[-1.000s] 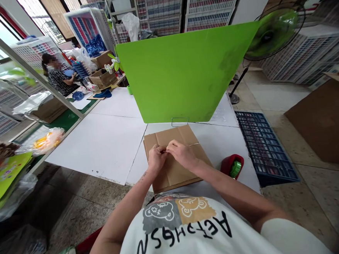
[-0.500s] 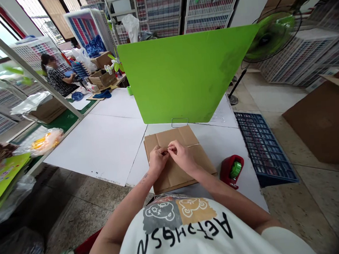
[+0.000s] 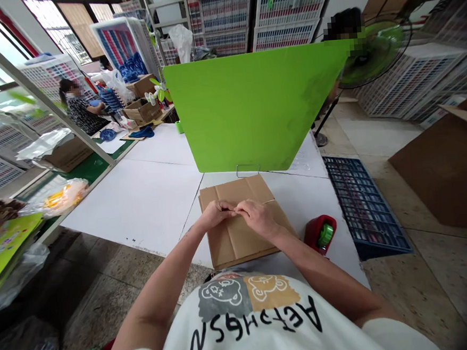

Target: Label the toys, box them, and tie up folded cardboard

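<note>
A flattened brown cardboard box (image 3: 238,238) lies on the white table (image 3: 147,197) in front of me. My left hand (image 3: 214,213) and my right hand (image 3: 256,216) rest on top of it, side by side, with fingertips pinched together at the middle seam between the flaps. Whatever they pinch there is too small to make out. A red tape dispenser (image 3: 321,234) with a green roll sits on the table just right of my right forearm.
An upright green board (image 3: 253,109) stands behind the box. A blue crate (image 3: 363,203) lies on the floor to the right, beside a large brown carton (image 3: 449,165) and a green fan (image 3: 369,53). A person sits at the far left; another stands behind the board.
My hands have stayed on the seam, fingers shifting slightly. The view has tilted a little, and a person has come into view behind the green board near the fan.
</note>
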The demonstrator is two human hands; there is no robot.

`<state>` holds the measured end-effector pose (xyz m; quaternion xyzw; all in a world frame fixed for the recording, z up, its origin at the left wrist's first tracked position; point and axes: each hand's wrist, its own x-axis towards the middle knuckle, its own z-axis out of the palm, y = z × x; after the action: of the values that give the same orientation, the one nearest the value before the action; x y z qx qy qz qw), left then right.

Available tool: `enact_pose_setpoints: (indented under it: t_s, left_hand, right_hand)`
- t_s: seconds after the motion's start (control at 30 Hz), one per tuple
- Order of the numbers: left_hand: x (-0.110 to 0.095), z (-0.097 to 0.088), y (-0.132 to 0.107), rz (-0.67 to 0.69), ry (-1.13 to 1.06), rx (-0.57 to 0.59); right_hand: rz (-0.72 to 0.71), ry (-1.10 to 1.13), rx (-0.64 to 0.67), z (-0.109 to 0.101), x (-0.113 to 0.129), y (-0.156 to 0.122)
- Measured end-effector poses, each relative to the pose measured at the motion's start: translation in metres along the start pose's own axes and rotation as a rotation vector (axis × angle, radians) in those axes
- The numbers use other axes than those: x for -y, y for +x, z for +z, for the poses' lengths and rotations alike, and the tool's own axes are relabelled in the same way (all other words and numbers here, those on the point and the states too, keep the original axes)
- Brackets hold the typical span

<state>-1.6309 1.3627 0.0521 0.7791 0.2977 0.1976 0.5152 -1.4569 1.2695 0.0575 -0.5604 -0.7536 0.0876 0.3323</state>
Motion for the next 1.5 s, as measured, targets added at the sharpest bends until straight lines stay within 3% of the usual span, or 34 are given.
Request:
enact_pose_setpoints:
  t_s: [0.27, 0.4, 0.57, 0.7, 0.9, 1.03, 1.17, 1.3, 1.5]
  left_hand:
    - [0.004, 0.004, -0.001, -0.061, -0.044, -0.052]
    - [-0.002, 0.003, -0.001, -0.065, -0.039, -0.06]
    - [-0.009, 0.007, -0.006, -0.107, 0.089, -0.193]
    - [-0.013, 0.013, -0.012, -0.073, 0.23, -0.265]
    - [-0.01, 0.021, -0.02, 0.004, 0.27, -0.299]
    - [-0.005, 0.023, -0.027, 0.115, 0.489, -0.26]
    - [-0.015, 0.016, -0.027, 0.367, 1.011, -0.037]
    - [-0.031, 0.009, -0.018, 0.578, 1.234, 0.138]
    - [-0.04, 0.02, -0.016, 0.559, 1.369, 0.066]
  right_hand:
    - [0.144, 0.031, -0.011, -0.003, 0.003, -0.004]
    - [0.101, 0.037, -0.054, -0.001, 0.003, -0.003]
    - [0.086, 0.107, -0.076, 0.002, -0.001, -0.007]
    - [0.149, 0.183, -0.115, 0.006, -0.006, -0.009]
    - [0.256, 0.247, -0.077, 0.006, -0.009, 0.005]
    - [0.328, 0.371, 0.047, 0.001, -0.012, 0.022]
    - [0.311, 0.414, 0.236, -0.006, -0.019, 0.047]
    - [0.194, 0.369, 0.482, -0.016, -0.017, 0.079]
    - [0.002, 0.126, 0.825, -0.023, 0.001, 0.12]
